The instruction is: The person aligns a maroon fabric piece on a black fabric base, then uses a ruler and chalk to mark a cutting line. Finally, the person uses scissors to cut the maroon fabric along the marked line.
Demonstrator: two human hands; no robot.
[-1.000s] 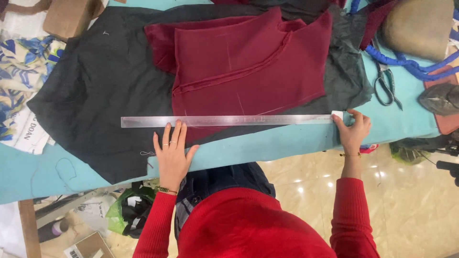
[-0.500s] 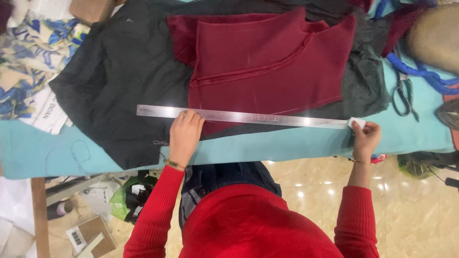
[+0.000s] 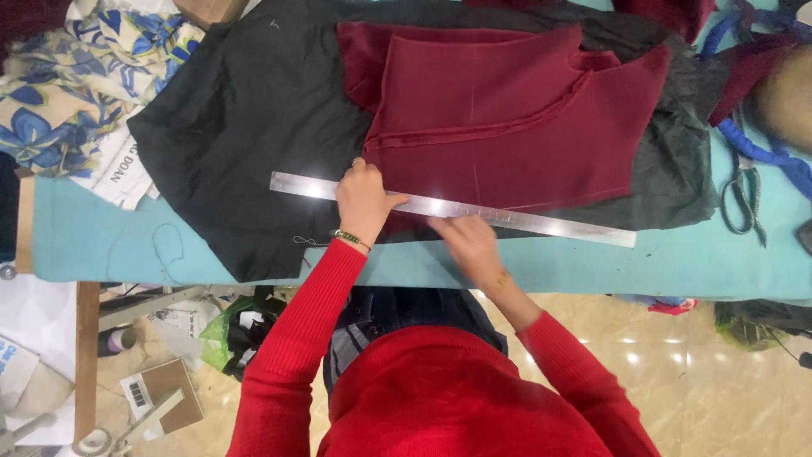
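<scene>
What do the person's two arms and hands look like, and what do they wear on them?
Both arms are covered by long, close-fitting sleeves of bright red ribbed knit that reach the wrists. The left hand is bare, with a thin gold-coloured beaded bracelet at the wrist and what seems a small ring on one finger. The right hand is bare and blurred; no jewellery can be made out there.
</scene>
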